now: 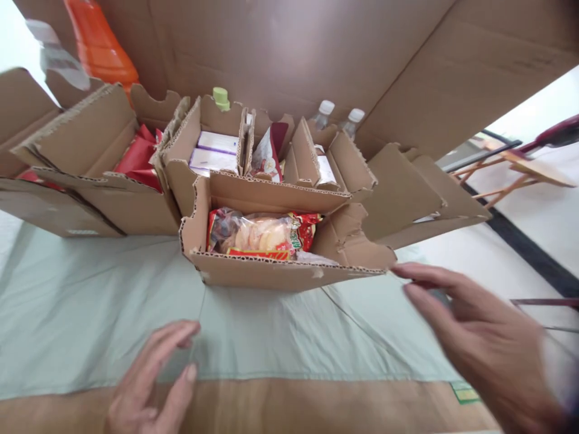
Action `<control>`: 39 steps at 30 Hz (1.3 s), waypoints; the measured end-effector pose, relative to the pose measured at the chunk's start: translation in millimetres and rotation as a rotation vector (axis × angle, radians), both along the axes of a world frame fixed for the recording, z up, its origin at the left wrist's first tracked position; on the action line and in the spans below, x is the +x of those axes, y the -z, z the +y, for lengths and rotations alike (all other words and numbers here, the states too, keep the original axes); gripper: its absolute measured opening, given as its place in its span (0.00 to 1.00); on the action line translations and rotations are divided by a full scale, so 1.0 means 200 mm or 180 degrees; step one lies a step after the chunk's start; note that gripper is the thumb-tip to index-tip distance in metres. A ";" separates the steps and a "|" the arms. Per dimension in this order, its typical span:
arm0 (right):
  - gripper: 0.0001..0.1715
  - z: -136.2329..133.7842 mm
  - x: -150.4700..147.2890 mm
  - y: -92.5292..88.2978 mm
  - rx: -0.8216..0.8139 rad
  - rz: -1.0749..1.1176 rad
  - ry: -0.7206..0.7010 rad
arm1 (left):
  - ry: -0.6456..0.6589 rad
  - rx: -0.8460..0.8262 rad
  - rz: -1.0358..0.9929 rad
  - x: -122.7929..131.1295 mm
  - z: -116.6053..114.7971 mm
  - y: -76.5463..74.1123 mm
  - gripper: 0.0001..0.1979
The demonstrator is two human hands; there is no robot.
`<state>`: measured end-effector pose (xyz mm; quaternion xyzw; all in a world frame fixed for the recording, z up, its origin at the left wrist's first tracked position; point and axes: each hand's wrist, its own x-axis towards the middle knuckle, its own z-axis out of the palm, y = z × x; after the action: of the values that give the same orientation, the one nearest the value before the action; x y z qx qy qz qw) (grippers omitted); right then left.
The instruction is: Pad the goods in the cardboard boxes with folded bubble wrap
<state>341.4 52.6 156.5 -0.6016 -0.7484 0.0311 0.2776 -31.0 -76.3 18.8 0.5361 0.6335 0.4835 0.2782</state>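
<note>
A low, open-topped cardboard box [289, 277] stands lengthwise at the front of the green cloth. Inside it lies a clear and red snack packet [265, 232] with pale round pieces showing through. My right hand [484, 334] is at the box's right front corner, thumb and forefinger apart. Its forefinger tip meets that corner in the picture; whether it touches I cannot tell. Over the cloth, below and left of the box, my left hand [151, 383] is open with curved fingers and holds nothing.
Behind stand several cardboard boxes with red packets [138, 160], white packs [215, 150] and a maroon-and-white bag [270, 157]. An orange bottle [102, 45] and clear bottles [324, 114] rise at the back, before a tall cardboard panel [253, 54]. Green cloth [113, 307] covers the wooden surface [271, 407].
</note>
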 end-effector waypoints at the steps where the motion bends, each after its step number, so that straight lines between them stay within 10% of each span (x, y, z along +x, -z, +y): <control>1: 0.16 -0.01 -0.02 0.08 -0.0102 0.0183 -0.0022 | 0.0019 -0.0012 -0.0024 -0.03 0.04 -0.01 0.25; 10: 0.28 0.07 -0.36 0.36 -0.0876 0.1157 -0.0426 | 0.0113 -0.0090 -0.0966 0.16 0.44 -0.17 0.43; 18: 0.18 -0.51 -0.32 0.38 -0.0492 0.1010 -0.0536 | -0.0209 -0.0301 -0.1225 0.22 -0.05 -0.12 0.30; 23: 0.09 -0.54 -0.52 0.40 -0.0501 0.1209 -0.0667 | -0.0453 -0.0182 -0.1155 0.06 -0.15 -0.15 0.31; 31: 0.21 -0.61 -0.20 0.48 -0.0227 0.1661 0.0586 | 0.0427 -0.0359 -0.1450 0.35 0.09 -0.16 0.40; 39: 0.45 -0.86 0.13 0.71 0.0015 0.1732 0.2015 | 0.1788 -0.0009 -0.1156 0.74 0.58 -0.17 0.45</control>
<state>367.8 -119.8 13.6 -0.7712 -0.4259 0.1004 0.4624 116.5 39.3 53.4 0.5945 0.4016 0.4748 0.5098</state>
